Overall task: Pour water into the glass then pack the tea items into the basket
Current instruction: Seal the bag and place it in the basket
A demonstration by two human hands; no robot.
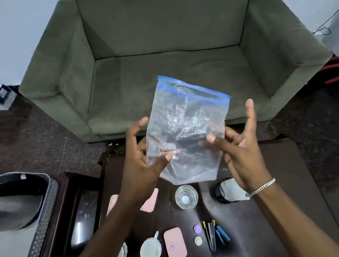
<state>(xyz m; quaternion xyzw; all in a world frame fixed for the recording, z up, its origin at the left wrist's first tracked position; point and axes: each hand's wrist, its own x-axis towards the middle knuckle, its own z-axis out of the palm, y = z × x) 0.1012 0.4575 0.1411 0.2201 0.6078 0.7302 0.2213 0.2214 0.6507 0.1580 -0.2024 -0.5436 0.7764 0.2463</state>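
Note:
I hold a clear zip bag (186, 127) with a blue seal strip upright above the dark table (278, 160). My left hand (144, 160) pinches its lower left side between thumb and fingers. My right hand (236, 143) grips its lower right side with thumb and some fingers, the index finger pointing up. The bag looks empty. Below it on the table stands a clear glass (186, 196) holding water. A dark basket (18, 201) with a patterned rim sits at the left.
On the table lie a pink pouch (150, 203), a pink case (175, 244), a white strainer (151, 250), two small round lids (197, 234), several tweezers and blue clips (215, 234), and a black-and-white jar (228, 190). A green armchair (169, 57) stands behind.

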